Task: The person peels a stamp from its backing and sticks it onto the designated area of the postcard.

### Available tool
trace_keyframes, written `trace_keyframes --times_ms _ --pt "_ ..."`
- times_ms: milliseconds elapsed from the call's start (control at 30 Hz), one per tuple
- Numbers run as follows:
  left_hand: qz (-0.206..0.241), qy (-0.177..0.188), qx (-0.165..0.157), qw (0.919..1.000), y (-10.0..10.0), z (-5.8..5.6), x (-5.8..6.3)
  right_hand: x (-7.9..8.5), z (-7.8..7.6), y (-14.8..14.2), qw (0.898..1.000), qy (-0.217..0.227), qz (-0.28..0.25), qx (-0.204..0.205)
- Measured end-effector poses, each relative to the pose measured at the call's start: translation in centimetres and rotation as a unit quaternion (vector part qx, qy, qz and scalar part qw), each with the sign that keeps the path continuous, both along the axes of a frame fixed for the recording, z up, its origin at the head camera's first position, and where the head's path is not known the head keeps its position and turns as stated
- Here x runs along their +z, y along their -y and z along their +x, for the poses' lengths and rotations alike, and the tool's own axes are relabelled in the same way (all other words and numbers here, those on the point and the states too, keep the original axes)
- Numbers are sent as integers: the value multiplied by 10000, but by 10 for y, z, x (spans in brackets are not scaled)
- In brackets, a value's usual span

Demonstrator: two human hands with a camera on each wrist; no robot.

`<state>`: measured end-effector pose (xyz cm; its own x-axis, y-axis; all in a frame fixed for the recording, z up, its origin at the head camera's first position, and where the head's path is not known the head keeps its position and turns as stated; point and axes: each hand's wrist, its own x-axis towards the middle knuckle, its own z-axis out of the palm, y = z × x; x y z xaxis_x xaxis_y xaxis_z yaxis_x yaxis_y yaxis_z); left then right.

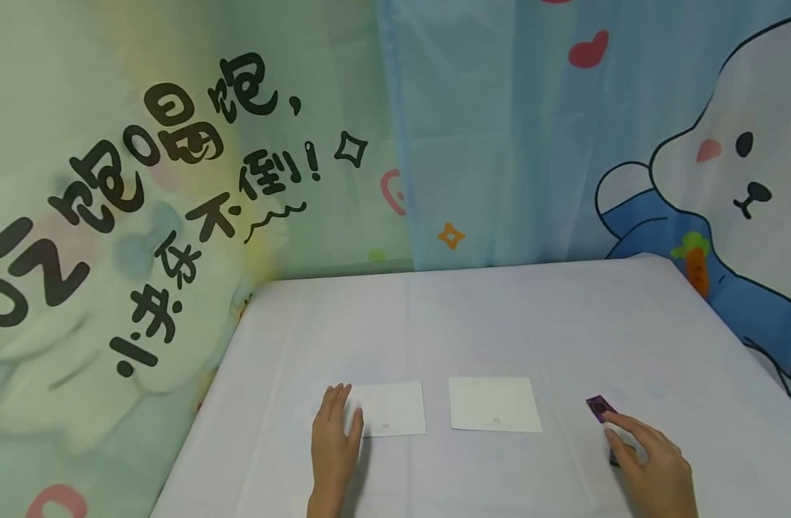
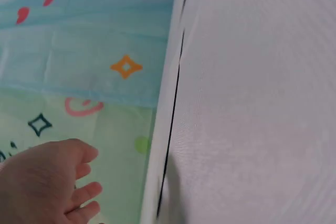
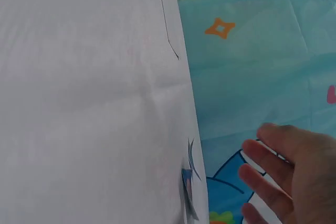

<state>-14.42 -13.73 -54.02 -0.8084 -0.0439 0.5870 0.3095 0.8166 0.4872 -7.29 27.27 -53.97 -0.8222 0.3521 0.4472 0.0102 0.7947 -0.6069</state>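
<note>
Pinching a small purple card (image 1: 598, 403) with a dark round mark between thumb and forefinger of the right hand (image 1: 657, 464), over the right part of the white tablecloth (image 1: 499, 324). Extending the left hand (image 1: 336, 435) well apart from the right, with loosely straight fingers and parted thumb, overlapping the left side of the left white sheet (image 1: 395, 410) in the head view; cannot tell contact there from hovering. Near that sheet, to its right, can see a second white sheet (image 1: 495, 404), likewise faintly printed near its lower edge, lying between left sheet and card. Below the right thumb, can make out a dark object (image 1: 613, 457), too covered to identify. Beyond the table, showing a blue-and-green curtain (image 1: 492, 144) with black lettering (image 1: 134, 352), a red heart (image 1: 590, 50) and a white cartoon animal (image 1: 764, 158) bearing a carrot (image 1: 697, 271).
</note>
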Motion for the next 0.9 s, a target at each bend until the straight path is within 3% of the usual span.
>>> trace_keyframes --times_ms 67,133,233,300,433,533,733,900 --pt "-122 132 -116 9998 3 -2 -6 -2 2 -3 9993 362 26 -96" --pt "-272 296 -256 9989 5 -3 -13 -3 5 -7 9947 992 -87 -261" --pt "-504 600 -502 9957 6 -4 -20 -6 10 -12 9799 1944 -205 -400" --pt "-599 825 -629 9928 7 -4 -23 -7 12 -15 9714 2340 -239 -332" --pt "-719 1385 -784 9846 8 -4 -25 -10 13 -16 9796 2008 -61 28" --pt "-746 1711 -841 9788 8 -4 -26 -10 13 -17 9800 1986 29 139" --pt "-919 1846 -825 9750 8 -3 -28 -18 11 -22 9593 2802 89 340" --pt "-985 1836 -830 9745 9 -2 -29 -28 10 -26 9472 3163 -13 525"
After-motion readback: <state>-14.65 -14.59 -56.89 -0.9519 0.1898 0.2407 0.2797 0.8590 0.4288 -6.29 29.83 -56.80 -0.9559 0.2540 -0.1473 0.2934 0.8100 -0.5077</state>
